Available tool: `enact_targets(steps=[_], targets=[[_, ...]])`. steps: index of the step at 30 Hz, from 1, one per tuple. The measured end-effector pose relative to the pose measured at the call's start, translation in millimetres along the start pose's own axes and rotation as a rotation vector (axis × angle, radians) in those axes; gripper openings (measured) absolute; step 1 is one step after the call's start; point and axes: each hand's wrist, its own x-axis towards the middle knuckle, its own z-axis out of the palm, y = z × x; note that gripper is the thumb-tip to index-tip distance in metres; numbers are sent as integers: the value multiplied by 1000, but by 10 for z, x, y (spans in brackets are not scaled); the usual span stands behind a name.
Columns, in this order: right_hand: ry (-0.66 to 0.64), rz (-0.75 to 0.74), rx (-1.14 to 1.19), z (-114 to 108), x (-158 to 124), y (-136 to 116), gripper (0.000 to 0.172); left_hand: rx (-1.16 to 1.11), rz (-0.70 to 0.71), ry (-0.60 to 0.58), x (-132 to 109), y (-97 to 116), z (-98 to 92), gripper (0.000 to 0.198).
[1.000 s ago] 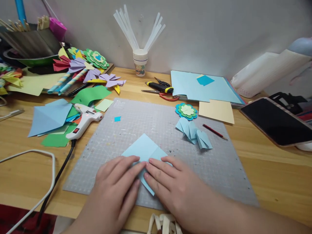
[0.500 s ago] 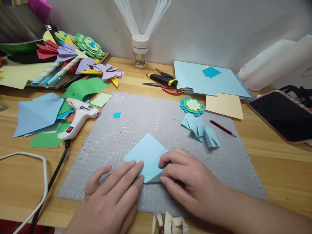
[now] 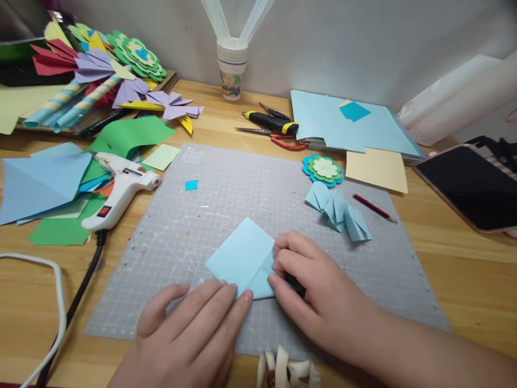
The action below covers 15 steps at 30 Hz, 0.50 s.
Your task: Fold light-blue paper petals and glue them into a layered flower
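A light blue square of paper [image 3: 240, 249] lies turned like a diamond on the grey cutting mat [image 3: 234, 167]. Its right side carries a flap folded inward, with a crease running up from the lower edge. My left hand [image 3: 194, 323] rests with fingers stretched and spread, its fingertips touching the paper's lower left edge. On the right side, my right hand [image 3: 311, 285] has its fingers curled and pinches the folded edge, hiding the paper's right corner. Folded light blue pieces [image 3: 337, 210] sit farther up the mat, below a layered paper flower [image 3: 322, 170].
At left are a white glue gun [image 3: 121, 188] with a black cord, and coloured paper sheets [image 3: 40, 178]. Scissors [image 3: 286, 141], a black-and-yellow cutter [image 3: 270, 123], a cup stack [image 3: 232, 73] and paper flowers [image 3: 97, 64] stand behind. A pencil [image 3: 374, 208] and a phone [image 3: 468, 186] lie right.
The right side of the paper is now folded over as a flap. My right hand has shifted slightly right and up; my left fingers moved a little along the lower edge.
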Motion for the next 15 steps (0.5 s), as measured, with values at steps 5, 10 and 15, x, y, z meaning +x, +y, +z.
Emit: enact_targets(steps=[5, 10, 15], targets=[[-11, 1, -22, 13, 48, 19, 17, -11, -22, 12, 43, -6, -5, 31], [-36, -2, -41, 0, 41, 21, 15, -39, -109, 85, -10, 61, 64, 32], [-43, -11, -51, -5, 36, 22, 16, -94, -184, 128, -53, 109, 126, 28]])
